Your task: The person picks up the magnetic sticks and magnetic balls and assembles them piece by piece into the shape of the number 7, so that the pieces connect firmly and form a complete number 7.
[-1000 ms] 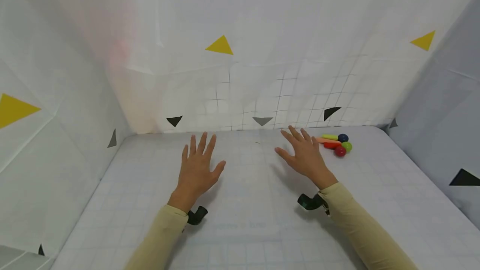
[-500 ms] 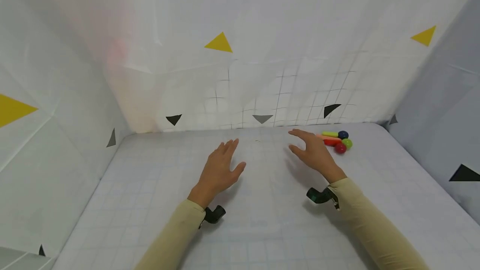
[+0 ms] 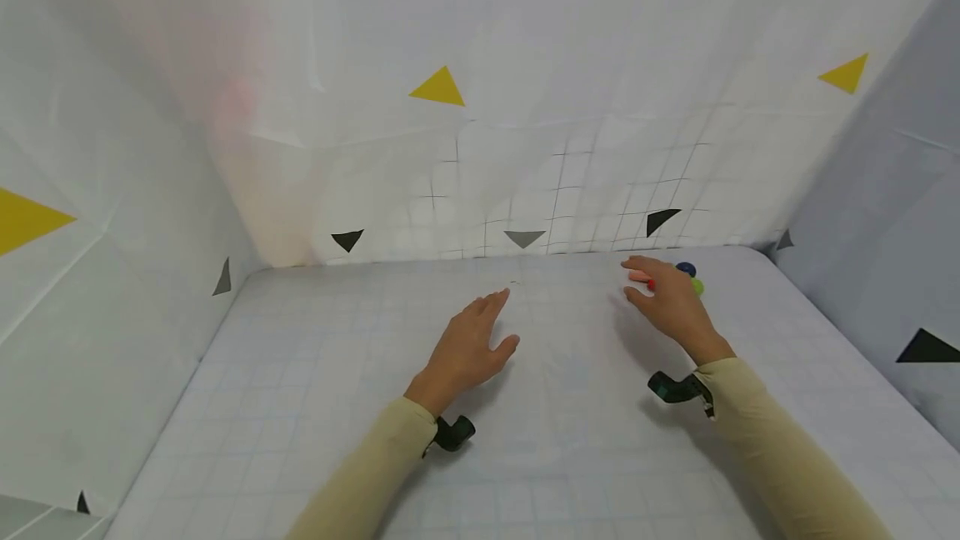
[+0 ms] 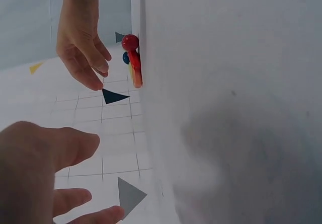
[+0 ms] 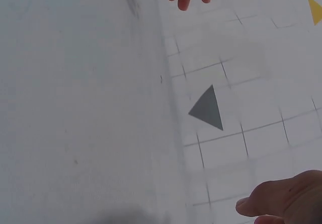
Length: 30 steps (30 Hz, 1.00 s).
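Observation:
A small cluster of bright sticks with round heads lies at the back right of the table. In the head view my right hand (image 3: 675, 307) hovers over it, fingers loosely bent and holding nothing. Past the hand show a dark blue ball (image 3: 686, 269), a green ball (image 3: 697, 286) and an orange stick end (image 3: 640, 276); the rest is hidden. The left wrist view shows a glossy red ball (image 4: 130, 42) on a red stick (image 4: 134, 60), apart from the right fingers. My left hand (image 3: 465, 348) hangs above the middle of the table, fingers extended, thumb spread, holding nothing.
A white sheet with faint grid lines covers the table (image 3: 300, 407). White cloth walls stand behind it and at both sides, the back wall (image 3: 562, 48) bearing yellow and dark triangles. Each wrist carries a small black camera mount (image 3: 453, 433).
Both hands have moved right, after the right first drew its fingers in from a spread. My right hand now covers most of the coloured cluster. The sticks have not moved.

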{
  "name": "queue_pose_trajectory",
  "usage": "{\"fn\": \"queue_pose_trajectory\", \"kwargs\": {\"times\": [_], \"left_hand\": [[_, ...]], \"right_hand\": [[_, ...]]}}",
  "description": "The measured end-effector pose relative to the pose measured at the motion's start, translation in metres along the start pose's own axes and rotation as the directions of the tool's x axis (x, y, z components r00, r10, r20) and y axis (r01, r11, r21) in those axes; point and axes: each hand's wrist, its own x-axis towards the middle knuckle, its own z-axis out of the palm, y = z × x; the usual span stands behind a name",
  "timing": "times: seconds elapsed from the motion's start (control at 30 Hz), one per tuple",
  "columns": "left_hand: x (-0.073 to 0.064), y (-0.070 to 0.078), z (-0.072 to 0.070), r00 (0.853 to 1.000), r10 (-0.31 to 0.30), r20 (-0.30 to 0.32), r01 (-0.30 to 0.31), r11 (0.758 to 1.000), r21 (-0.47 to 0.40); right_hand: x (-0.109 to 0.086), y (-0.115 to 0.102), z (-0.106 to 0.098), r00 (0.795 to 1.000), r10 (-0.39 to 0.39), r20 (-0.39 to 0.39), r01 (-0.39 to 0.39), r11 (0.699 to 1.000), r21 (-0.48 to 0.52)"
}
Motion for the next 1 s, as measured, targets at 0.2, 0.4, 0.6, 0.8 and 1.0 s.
{"fn": "queue_pose_trajectory", "kwargs": {"times": [0.2, 0.4, 0.6, 0.8, 1.0], "left_hand": [[0.005, 0.006, 0.008, 0.999, 0.031, 0.024, -0.031, 0.999, 0.008], [0.01, 0.013, 0.02, 0.996, 0.067, 0.056, -0.07, 0.996, 0.047], [0.015, 0.021, 0.03, 0.992, 0.105, 0.071, -0.108, 0.993, 0.047], [0.014, 0.022, 0.03, 0.992, 0.101, 0.08, -0.107, 0.992, 0.066], [0.012, 0.02, 0.029, 0.992, 0.095, 0.08, -0.101, 0.992, 0.073]], "right_hand": [[-0.008, 0.025, -0.014, 0.999, 0.025, -0.048, -0.026, 1.0, -0.01], [-0.016, 0.046, -0.019, 0.996, 0.036, -0.076, -0.039, 0.999, -0.036], [-0.021, 0.058, -0.022, 0.992, 0.099, -0.078, -0.105, 0.991, -0.078], [-0.026, 0.062, -0.022, 0.988, 0.135, -0.069, -0.139, 0.988, -0.065], [-0.028, 0.066, -0.02, 0.987, 0.155, -0.028, -0.157, 0.986, -0.054]]}}
